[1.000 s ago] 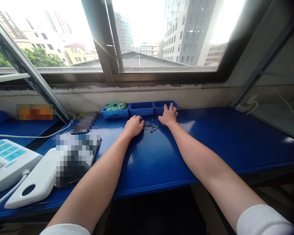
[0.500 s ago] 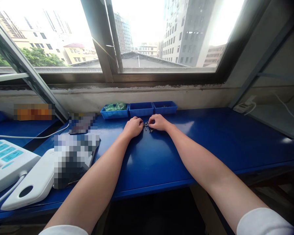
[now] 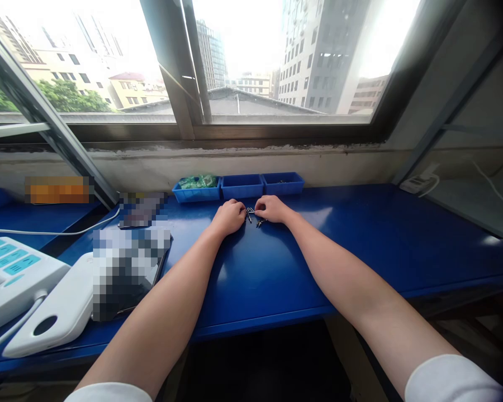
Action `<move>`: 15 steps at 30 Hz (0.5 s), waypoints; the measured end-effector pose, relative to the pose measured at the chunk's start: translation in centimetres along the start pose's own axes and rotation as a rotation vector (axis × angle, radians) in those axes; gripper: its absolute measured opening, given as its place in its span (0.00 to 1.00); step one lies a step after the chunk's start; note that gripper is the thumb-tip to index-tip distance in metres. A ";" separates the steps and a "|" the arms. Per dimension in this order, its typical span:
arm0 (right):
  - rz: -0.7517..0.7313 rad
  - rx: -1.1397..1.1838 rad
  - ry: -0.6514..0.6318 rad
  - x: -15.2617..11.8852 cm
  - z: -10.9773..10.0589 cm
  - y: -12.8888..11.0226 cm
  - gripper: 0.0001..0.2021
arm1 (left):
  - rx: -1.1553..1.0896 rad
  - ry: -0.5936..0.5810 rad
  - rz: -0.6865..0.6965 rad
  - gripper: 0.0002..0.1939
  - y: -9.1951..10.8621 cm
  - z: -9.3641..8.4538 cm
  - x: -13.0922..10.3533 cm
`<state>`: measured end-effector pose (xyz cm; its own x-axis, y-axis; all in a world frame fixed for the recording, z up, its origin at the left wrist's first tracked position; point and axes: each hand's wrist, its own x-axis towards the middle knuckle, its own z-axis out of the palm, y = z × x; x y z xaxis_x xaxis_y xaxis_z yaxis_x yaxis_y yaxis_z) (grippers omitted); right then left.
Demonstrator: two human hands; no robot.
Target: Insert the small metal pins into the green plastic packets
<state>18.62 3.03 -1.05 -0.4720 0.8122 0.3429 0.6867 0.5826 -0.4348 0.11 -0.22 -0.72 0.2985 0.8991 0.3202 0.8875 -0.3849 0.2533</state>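
Several small metal pieces that look like screws (image 3: 250, 214) lie in a loose cluster on the blue tabletop (image 3: 268, 279), between my two hands. My left hand (image 3: 229, 216) rests at the cluster's left side, its fingers curled and closed; whatever is in them is too small to make out. On the right side, my right hand (image 3: 272, 209) pinches thumb and finger together right against the pieces. A few more small dark pieces (image 3: 260, 223) sit just below its fingertips.
Behind my hands, three blue bins stand in a row: one with green plastic packaging (image 3: 198, 183), a middle bin (image 3: 242, 194), and one with small dark parts (image 3: 282, 182). To the left are a white power strip (image 3: 20, 279), a white oblong device (image 3: 56, 312) and blurred-out items.
The metal pieces between my fingertips have shifted slightly and lie at different angles. Both hands stay in almost the same place.
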 end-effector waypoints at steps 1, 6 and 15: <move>0.003 0.003 -0.002 0.0 0.0 0.0 0.03 | 0.002 -0.002 0.002 0.17 0.0 0.0 0.0; 0.024 0.050 -0.012 -0.1 -0.2 -0.1 0.03 | -0.009 0.028 0.018 0.16 0.0 0.0 0.0; 0.029 0.101 0.066 -0.1 -0.9 -1.5 0.12 | -0.190 0.145 0.151 0.12 1.1 -0.9 -0.3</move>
<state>18.13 2.03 0.31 -0.4128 0.8270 0.3816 0.6385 0.5615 -0.5263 0.65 -1.14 0.28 0.3566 0.7949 0.4909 0.7514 -0.5563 0.3549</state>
